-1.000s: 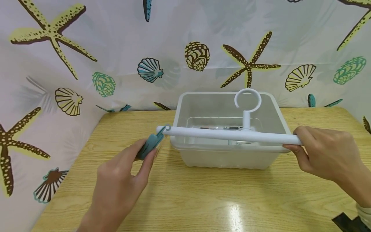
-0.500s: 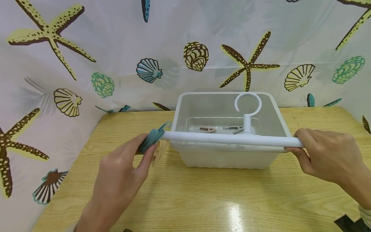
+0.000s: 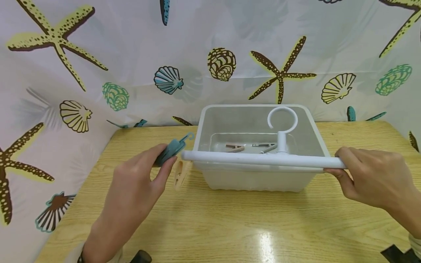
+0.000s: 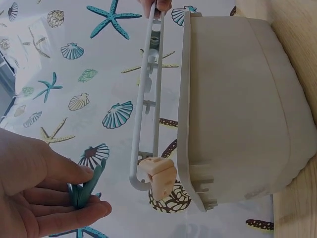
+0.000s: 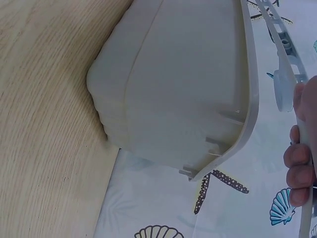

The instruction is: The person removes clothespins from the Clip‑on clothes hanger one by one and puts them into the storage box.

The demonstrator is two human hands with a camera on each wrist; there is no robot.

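My left hand [image 3: 133, 179] pinches a teal clothespin [image 3: 170, 151] between thumb and fingers, its small hook pointing up and right. Just beyond that hook lies the left end of a white plastic hanger [image 3: 243, 158], held nearly level. My right hand [image 3: 371, 175] grips the hanger's right end, and its round hook stands upward. From the left end hangs a beige clothespin [image 4: 162, 176], partly seen below the teal one in the head view. The left wrist view shows the hanger's two long rails with short crosspieces.
A translucent white bin [image 3: 253, 180] stands on the wooden table [image 3: 223, 226] behind and below the hanger. Inside it lie a brown clothespin [image 3: 235, 148] and grey clothespins [image 3: 269, 147]. A curtain [image 3: 197, 36] printed with shells and starfish surrounds the table's back and sides.
The teal clothespin has moved left and up, away from the hanger's end it overlapped. The hanger has sunk slightly, and the beige clothespin at its left end has come into view.
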